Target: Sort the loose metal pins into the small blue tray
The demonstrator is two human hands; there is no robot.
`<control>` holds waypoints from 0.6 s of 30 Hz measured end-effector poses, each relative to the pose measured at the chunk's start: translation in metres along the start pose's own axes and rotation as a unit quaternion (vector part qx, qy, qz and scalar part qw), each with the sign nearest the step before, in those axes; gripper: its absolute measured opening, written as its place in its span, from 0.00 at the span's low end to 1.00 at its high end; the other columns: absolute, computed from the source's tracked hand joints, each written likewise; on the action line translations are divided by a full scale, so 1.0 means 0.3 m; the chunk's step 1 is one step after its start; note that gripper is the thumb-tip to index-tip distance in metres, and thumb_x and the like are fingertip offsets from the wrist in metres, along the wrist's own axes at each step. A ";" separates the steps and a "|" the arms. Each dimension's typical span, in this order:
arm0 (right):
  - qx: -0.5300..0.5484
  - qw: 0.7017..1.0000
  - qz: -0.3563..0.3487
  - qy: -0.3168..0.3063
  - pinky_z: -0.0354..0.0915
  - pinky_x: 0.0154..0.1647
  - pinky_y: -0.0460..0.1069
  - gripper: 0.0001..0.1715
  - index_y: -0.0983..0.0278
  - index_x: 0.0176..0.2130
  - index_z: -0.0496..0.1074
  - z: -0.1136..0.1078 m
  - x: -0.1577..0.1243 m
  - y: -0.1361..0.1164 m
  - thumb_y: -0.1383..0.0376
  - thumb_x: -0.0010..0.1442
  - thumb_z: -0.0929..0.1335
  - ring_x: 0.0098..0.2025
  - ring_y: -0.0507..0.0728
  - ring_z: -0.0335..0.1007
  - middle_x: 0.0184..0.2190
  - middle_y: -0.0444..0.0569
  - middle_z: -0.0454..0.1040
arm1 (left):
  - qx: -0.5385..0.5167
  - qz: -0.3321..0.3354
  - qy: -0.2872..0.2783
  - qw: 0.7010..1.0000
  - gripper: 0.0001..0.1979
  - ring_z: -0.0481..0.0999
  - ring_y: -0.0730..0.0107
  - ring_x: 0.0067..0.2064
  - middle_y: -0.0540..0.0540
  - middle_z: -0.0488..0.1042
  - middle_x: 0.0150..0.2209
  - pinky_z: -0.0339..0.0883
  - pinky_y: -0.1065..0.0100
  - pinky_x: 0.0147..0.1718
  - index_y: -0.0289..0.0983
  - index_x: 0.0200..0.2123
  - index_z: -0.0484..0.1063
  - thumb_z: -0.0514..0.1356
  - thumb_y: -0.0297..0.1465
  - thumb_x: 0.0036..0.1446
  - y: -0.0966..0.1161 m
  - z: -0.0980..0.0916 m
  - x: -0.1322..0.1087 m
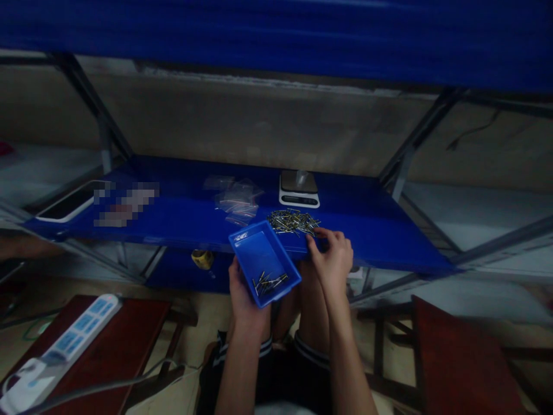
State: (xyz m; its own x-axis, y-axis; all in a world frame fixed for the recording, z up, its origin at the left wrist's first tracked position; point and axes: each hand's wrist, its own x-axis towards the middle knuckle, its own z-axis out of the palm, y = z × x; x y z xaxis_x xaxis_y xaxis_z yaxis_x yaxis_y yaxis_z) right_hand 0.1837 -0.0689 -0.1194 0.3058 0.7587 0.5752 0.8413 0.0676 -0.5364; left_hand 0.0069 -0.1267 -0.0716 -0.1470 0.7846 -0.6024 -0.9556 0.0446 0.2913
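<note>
My left hand (242, 297) is closed around the lower left side of a blue plastic tray (254, 245), holding it tilted at the shelf's front edge. Several thin metal pins (268, 282) lie loose at the tray's near end. To the right, my right hand (332, 253) is at the near right edge of a pile of similar silver and brass-coloured pins (291, 221). Its thumb and index finger are bent with a gap between them, and no pin shows in them. Whether the fingertips touch the pile is too dim to tell.
Behind the pile stands a white digital scale (299, 199) with a small clear container (301, 177) on it. Clear plastic bags (239, 199) lie left of it on the blue shelf (185, 222). A white-framed tablet-like object (73, 202) is far left; a power strip (80, 331) rests on a stool.
</note>
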 end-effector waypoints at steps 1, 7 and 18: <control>-0.017 1.000 0.011 -0.009 0.57 0.44 0.53 0.18 0.59 0.45 0.82 0.004 0.005 -0.011 0.50 0.67 0.69 0.41 0.61 0.67 0.41 0.52 0.77 | 0.003 0.004 0.000 1.000 0.14 0.80 0.61 0.32 0.46 0.82 0.31 0.74 0.62 0.37 0.37 0.37 0.78 0.56 0.38 0.68 0.000 -0.003 0.001; -0.026 0.999 0.034 -0.017 0.55 0.43 0.53 0.19 0.60 0.40 0.83 0.006 0.011 -0.019 0.50 0.68 0.68 0.40 0.61 0.66 0.40 0.52 0.76 | 0.005 0.011 -0.003 1.000 0.13 0.80 0.63 0.31 0.48 0.82 0.31 0.74 0.63 0.37 0.37 0.36 0.77 0.58 0.38 0.67 0.003 -0.006 -0.003; -0.004 1.000 0.024 0.014 0.56 0.43 0.53 0.25 0.61 0.40 0.82 0.008 -0.006 -0.014 0.48 0.71 0.65 0.41 0.61 0.67 0.40 0.52 0.77 | 0.012 0.010 -0.041 0.999 0.12 0.81 0.59 0.36 0.46 0.83 0.35 0.75 0.59 0.44 0.38 0.40 0.78 0.63 0.41 0.62 -0.006 -0.035 0.013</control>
State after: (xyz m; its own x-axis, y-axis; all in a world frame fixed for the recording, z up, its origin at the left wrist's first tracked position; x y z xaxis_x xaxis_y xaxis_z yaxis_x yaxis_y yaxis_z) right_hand 0.1785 -0.0692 -0.1196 0.3579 0.7422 0.5666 0.8291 0.0265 -0.5585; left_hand 0.0053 -0.1301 -0.0823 -0.1426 0.8335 -0.5338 -0.9465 0.0429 0.3199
